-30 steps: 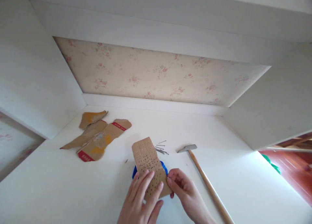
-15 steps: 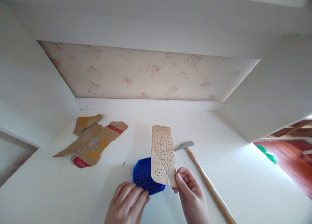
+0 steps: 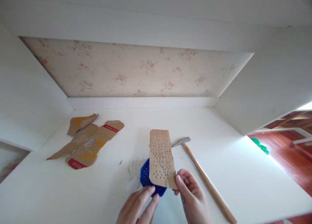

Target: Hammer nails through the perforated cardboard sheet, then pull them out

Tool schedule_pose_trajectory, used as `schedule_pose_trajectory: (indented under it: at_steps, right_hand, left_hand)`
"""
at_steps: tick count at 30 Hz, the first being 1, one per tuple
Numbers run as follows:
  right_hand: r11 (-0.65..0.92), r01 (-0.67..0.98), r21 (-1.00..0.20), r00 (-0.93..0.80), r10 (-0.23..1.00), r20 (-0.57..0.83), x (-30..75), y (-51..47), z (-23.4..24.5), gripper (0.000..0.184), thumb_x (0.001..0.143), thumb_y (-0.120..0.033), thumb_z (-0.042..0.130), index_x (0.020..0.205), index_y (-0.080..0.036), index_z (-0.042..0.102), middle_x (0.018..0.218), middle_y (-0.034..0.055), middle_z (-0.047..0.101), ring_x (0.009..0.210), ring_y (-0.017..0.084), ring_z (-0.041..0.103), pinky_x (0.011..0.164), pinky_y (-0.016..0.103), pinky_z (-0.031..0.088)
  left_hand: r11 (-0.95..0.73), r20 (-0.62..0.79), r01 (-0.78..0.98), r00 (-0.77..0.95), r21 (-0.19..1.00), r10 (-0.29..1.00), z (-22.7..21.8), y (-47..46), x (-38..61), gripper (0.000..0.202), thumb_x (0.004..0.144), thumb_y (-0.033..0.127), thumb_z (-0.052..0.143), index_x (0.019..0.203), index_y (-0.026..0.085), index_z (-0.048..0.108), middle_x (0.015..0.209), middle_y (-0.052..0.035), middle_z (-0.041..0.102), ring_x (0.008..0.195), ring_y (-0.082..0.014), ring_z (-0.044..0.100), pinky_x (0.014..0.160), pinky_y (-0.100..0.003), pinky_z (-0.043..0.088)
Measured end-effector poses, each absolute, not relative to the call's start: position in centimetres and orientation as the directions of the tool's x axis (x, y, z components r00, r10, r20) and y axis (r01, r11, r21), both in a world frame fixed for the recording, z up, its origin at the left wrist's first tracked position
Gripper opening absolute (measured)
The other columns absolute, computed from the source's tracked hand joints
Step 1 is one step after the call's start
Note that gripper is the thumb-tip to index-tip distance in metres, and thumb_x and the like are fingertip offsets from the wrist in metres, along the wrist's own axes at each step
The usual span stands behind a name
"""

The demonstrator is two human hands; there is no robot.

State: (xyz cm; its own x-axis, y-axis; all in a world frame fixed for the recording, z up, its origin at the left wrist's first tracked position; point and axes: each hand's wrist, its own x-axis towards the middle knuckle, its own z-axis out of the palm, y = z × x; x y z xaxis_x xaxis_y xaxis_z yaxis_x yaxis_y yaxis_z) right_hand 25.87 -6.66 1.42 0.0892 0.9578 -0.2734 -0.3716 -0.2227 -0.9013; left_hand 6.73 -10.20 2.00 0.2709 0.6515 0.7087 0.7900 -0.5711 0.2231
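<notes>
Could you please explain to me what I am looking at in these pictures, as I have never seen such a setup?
Of course. There is no machine here, just one person's bare hands. All the pictures come from one camera worn on the head, looking forward and down.

The right hand pinches a corner of a brown rectangular cardboard piece full of small holes. It partly hides a blue, angular-edged object with holes; the left hand has its fingers at that object's near edge.

On the white surface lie torn brown cardboard scraps to the left and a wooden-handled hammer to the right.
</notes>
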Motion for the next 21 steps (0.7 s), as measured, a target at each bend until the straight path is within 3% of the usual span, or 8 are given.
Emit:
schedule_pose_trajectory:
  at_steps: [3, 8, 11, 14, 17, 21]
  right_hand:
    - [-0.232, -0.381, -0.895, 0.051, 0.961, -0.271, 25.7, -7.3, 1.4, 0.021, 0.082, -0.042, 0.075, 0.089, -0.023, 0.067, 0.072, -0.0012, 0.061, 0.061, 0.013, 0.052, 0.055, 0.024, 0.041]
    - [-0.256, -0.325, -0.910, 0.008, 0.962, -0.273, 24.5, -7.8, 2.0, 0.027, 0.081, -0.046, 0.075, 0.081, -0.021, 0.064, 0.068, -0.0012, 0.061, 0.057, 0.013, 0.055, 0.053, 0.025, 0.042]
    - [-0.251, -0.301, -0.920, 0.061, 0.958, -0.282, 23.4, -8.2, 2.4, 0.031, 0.079, -0.048, 0.076, 0.076, -0.021, 0.062, 0.063, -0.0026, 0.060, 0.052, 0.013, 0.057, 0.054, 0.026, 0.043]
    - [-0.243, -0.306, -0.921, 0.105, 0.952, -0.286, 22.4, -8.5, 2.3, 0.034, 0.077, -0.051, 0.077, 0.073, -0.022, 0.060, 0.060, -0.0033, 0.058, 0.051, 0.014, 0.058, 0.054, 0.027, 0.044]
    - [-0.202, -0.287, -0.936, 0.153, 0.955, -0.253, 22.2, -8.3, 1.6, 0.032, 0.078, -0.051, 0.076, 0.077, -0.023, 0.062, 0.064, -0.0023, 0.057, 0.056, 0.015, 0.055, 0.052, 0.026, 0.044]
    - [-0.195, -0.248, -0.949, 0.053, 0.975, -0.214, 23.4, -7.0, 1.3, 0.028, 0.083, -0.049, 0.071, 0.087, -0.023, 0.062, 0.069, -0.0025, 0.054, 0.062, 0.014, 0.048, 0.053, 0.024, 0.039]
  left_hand:
    - [-0.530, 0.690, 0.819, 0.253, 0.220, 0.678, 2.1, -9.5, 4.7, 0.022, 0.093, 0.021, 0.063, 0.114, 0.017, 0.068, 0.113, -0.0123, 0.071, 0.102, -0.0223, 0.069, 0.086, -0.031, 0.058]
    - [-0.454, 0.583, 0.841, 0.218, 0.295, 0.783, 1.5, -9.0, 2.5, 0.059, 0.091, 0.037, 0.065, 0.142, 0.016, 0.045, 0.139, -0.0187, 0.056, 0.127, -0.0294, 0.056, 0.098, -0.041, 0.055]
    - [-0.432, 0.498, 0.809, 0.205, 0.398, 0.843, 1.5, -8.6, 2.2, 0.070, 0.091, 0.047, 0.062, 0.148, 0.016, 0.036, 0.148, -0.0205, 0.048, 0.132, -0.0314, 0.051, 0.098, -0.042, 0.055]
    - [-0.367, 0.379, 0.731, 0.159, 0.575, 0.912, 1.7, -8.1, 2.3, 0.081, 0.089, 0.056, 0.060, 0.152, 0.016, 0.029, 0.150, -0.0221, 0.044, 0.133, -0.0327, 0.051, 0.097, -0.042, 0.056]
    - [-0.321, 0.273, 0.594, 0.173, 0.738, 0.946, 1.4, -7.9, 2.7, 0.069, 0.095, 0.046, 0.056, 0.152, 0.018, 0.028, 0.142, -0.0190, 0.055, 0.122, -0.0273, 0.062, 0.093, -0.036, 0.058]
    - [-0.307, 0.322, 0.558, 0.073, 0.771, 0.944, 0.6, -8.9, 2.8, 0.048, 0.096, 0.035, 0.056, 0.141, 0.023, 0.045, 0.126, -0.0131, 0.067, 0.101, -0.0224, 0.072, 0.079, -0.028, 0.063]
